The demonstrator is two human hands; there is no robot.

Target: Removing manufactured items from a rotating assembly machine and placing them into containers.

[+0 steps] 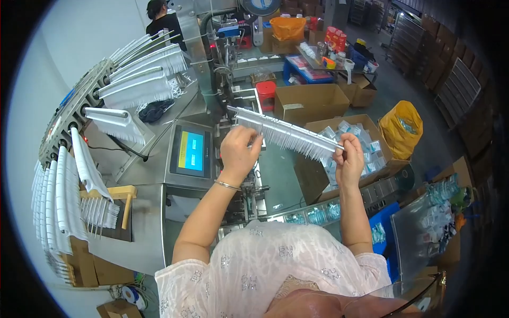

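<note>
In front of my chest I hold a long pale rod (pixel 286 129) with a dense fringe of thin white strips hanging from it. It slants down toward the right. My right hand (pixel 350 159) is closed around its right end. Near the other end, my left hand (pixel 241 151) is bent in a pinch at the fringe below the rod, a bracelet on its wrist. Whether those fingers grip the strips is hard to make out. Similar white-fringed rods (pixel 140 87) stick out from a curved metal rack (pixel 58 127) on the left.
A touchscreen panel (pixel 191 151) stands left of my left arm. Beyond my right hand is an open carton (pixel 389 161) of small packets, beside a yellow sack (pixel 401 130). A conveyor (pixel 382 193) carries teal packs near my right forearm. Another person (pixel 163 24) is at the far left.
</note>
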